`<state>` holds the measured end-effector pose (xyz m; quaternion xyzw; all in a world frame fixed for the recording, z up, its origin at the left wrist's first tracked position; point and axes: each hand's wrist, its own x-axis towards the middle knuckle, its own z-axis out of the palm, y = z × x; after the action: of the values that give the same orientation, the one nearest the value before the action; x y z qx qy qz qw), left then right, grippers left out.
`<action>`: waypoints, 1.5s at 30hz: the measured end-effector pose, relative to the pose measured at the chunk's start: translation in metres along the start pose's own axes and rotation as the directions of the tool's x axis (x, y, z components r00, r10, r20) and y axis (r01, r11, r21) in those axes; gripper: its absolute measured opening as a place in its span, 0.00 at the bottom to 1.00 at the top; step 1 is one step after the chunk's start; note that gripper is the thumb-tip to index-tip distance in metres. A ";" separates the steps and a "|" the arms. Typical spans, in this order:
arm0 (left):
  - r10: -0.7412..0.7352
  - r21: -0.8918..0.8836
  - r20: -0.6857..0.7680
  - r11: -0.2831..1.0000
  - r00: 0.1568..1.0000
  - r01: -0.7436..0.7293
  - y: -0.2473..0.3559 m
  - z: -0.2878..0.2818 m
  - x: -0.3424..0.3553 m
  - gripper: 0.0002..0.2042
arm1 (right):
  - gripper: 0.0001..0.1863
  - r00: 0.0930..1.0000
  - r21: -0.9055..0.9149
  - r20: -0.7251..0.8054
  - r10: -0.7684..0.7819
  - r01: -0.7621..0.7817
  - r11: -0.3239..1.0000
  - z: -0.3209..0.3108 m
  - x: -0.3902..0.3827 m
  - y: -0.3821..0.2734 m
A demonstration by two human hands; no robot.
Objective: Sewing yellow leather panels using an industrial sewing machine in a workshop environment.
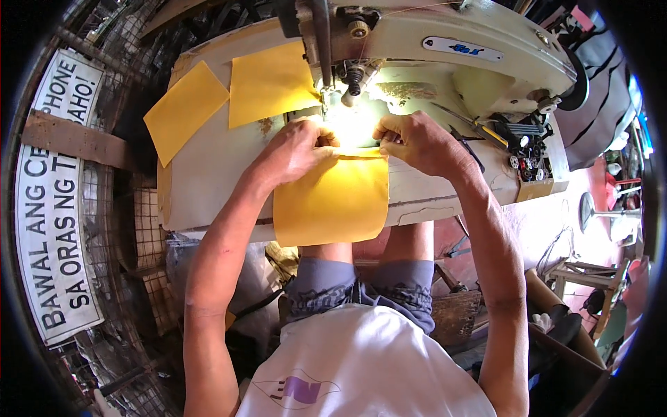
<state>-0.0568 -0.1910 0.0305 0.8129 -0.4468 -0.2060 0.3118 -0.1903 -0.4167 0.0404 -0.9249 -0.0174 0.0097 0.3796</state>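
Observation:
A yellow cloth piece (332, 201) lies at the front of the sewing table, its lower part hanging over the near edge toward my lap. Its far edge looks folded into a narrow strip. My left hand (295, 149) pinches the left end of that fold, thumb against fingers. At the right end, my right hand (420, 144) grips the fold the same way. Both hands are just in front of the needle area of a cream sewing machine (479, 66). Bright lamp glare there hides the needle and any contact between cloth and machine.
Two more yellow pieces, one squarish (269, 82) and one slanted (186, 111), lie at the table's left. A yellow-handled screwdriver (490, 133) and a box of bobbins (533, 167) sit at the right. A wire-mesh wall with a white sign (55, 201) stands left.

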 end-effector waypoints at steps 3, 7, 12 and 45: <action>-0.064 0.024 0.042 0.998 0.997 0.063 0.006 0.003 0.001 0.11 | 0.10 0.999 -0.075 0.019 -0.029 0.030 0.997 0.001 0.000 -0.004; 0.054 0.179 -0.017 0.982 0.998 -0.051 0.008 0.011 0.003 0.13 | 0.11 0.994 -0.090 -0.001 -0.105 0.104 0.990 0.009 0.006 -0.010; -0.027 0.333 0.126 0.943 0.992 -0.017 0.032 0.006 0.015 0.17 | 0.11 0.999 -0.056 -0.015 -0.045 0.044 0.997 0.019 0.015 -0.012; -0.059 -0.016 0.287 0.998 0.956 0.066 0.005 -0.056 0.022 0.12 | 0.12 0.996 0.136 -0.034 0.088 -0.082 0.987 0.026 0.028 -0.022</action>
<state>-0.0143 -0.1938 0.0730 0.7842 -0.4586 -0.3370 0.2473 -0.1639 -0.3823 0.0373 -0.8971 0.0302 0.0086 0.4407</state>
